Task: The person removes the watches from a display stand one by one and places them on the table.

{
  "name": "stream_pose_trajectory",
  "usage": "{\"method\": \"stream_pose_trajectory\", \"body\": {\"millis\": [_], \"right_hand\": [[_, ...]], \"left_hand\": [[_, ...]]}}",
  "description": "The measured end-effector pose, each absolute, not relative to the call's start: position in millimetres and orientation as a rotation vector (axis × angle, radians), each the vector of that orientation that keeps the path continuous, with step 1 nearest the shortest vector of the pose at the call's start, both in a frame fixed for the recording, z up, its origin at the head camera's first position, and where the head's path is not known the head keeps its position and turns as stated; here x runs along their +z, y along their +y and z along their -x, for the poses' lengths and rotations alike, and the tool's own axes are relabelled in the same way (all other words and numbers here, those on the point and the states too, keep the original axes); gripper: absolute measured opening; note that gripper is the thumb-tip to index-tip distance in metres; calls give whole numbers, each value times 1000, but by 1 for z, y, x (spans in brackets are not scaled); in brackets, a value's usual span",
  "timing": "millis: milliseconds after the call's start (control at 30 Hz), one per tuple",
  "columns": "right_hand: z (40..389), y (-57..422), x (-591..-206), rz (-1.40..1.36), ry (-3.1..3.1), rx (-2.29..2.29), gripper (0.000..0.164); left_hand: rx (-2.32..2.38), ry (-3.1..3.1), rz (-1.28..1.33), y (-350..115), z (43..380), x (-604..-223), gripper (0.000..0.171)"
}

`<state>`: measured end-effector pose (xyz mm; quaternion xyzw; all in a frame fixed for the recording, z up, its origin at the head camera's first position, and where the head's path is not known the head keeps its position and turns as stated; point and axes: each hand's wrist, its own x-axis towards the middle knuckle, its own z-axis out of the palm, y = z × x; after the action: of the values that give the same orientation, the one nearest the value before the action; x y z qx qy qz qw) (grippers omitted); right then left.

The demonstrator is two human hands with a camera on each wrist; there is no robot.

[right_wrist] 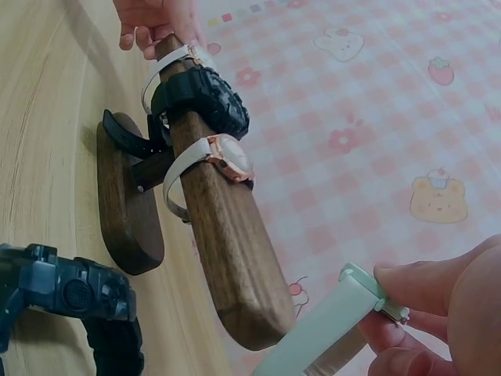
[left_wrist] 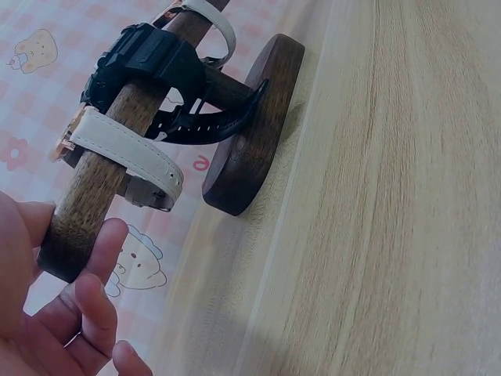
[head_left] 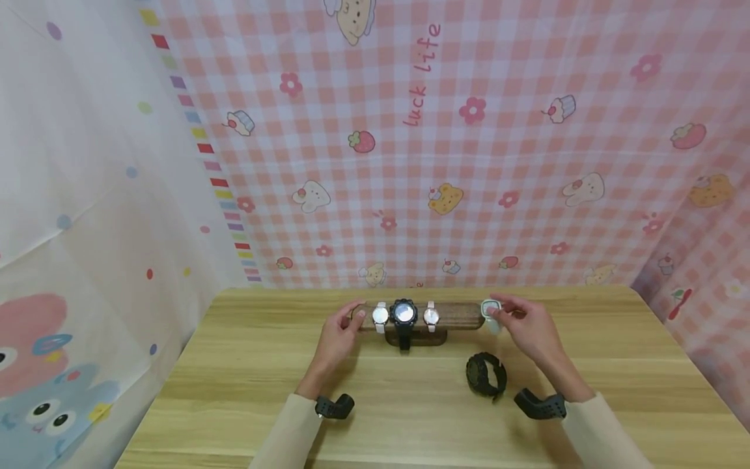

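Note:
A dark wooden watch stand (head_left: 459, 316) carries two white-strapped watches (head_left: 380, 315) (right_wrist: 228, 157) with a black watch (head_left: 404, 312) between them. My left hand (head_left: 340, 331) grips the left end of the stand's bar, thumb on one side and fingers on the other in the left wrist view. My right hand (head_left: 532, 327) pinches a mint-green watch (head_left: 491, 308) by its case, just off the bar's right end. Its pale strap hangs down, and in the right wrist view the strap (right_wrist: 325, 325) lies close by the bar's tip; whether they touch I cannot tell.
Another black watch (head_left: 486, 376) lies on the wooden table (head_left: 404, 410), in front of the stand's right half and near my right wrist. Behind the table hangs a pink checked cloth (head_left: 410, 254). A white printed cloth (head_left: 135, 260) hangs at the left.

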<state>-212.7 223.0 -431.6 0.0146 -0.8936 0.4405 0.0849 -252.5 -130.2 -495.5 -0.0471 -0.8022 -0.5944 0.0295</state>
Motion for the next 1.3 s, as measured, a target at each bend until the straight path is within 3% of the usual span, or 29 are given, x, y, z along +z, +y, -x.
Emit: {"method": "stream_pose_trajectory", "body": {"millis": [833, 1300], "right_hand": [[191, 196, -412, -214, -2610, 1397, 31], [183, 175, -421, -256, -2656, 1481, 31]], "left_hand": [[-1806, -2467, 151, -129, 252, -493, 36], [-1810, -2470, 140, -129, 252, -494, 34]]}}
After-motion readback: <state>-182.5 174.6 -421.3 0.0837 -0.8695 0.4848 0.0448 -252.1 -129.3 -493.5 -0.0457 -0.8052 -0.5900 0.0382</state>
